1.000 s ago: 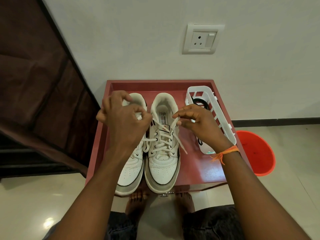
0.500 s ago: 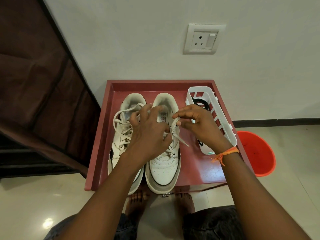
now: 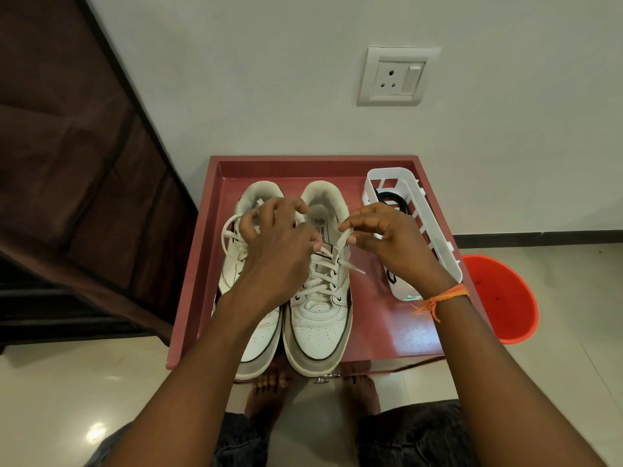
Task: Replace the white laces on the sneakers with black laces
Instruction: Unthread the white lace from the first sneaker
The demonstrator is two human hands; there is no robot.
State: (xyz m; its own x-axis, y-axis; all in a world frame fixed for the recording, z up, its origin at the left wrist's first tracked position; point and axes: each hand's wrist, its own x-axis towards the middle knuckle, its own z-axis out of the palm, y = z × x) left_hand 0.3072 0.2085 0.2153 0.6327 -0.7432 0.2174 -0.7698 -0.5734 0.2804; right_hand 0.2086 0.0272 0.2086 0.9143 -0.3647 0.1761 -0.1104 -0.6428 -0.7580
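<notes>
I have both hands over the pair of sneakers on the red table (image 3: 397, 335). My right hand (image 3: 387, 241) pinches the loose end of the white lace (image 3: 344, 238) between thumb and fingertips, lifting it just above the right sneaker (image 3: 318, 318). The lace's tip trails out below that hand, toward the wrist. My left hand (image 3: 276, 246) lies across the left sneaker (image 3: 259, 335) with fingers curled at the collar of the right sneaker; I cannot tell whether they grip anything. Loosened lace loops sit just left of that hand. Beyond my right hand stands a white basket (image 3: 435, 244), and black laces (image 3: 392, 198) show inside its far end. An orange tub (image 3: 499, 298) rests on the floor to the right of the wrist.
</notes>
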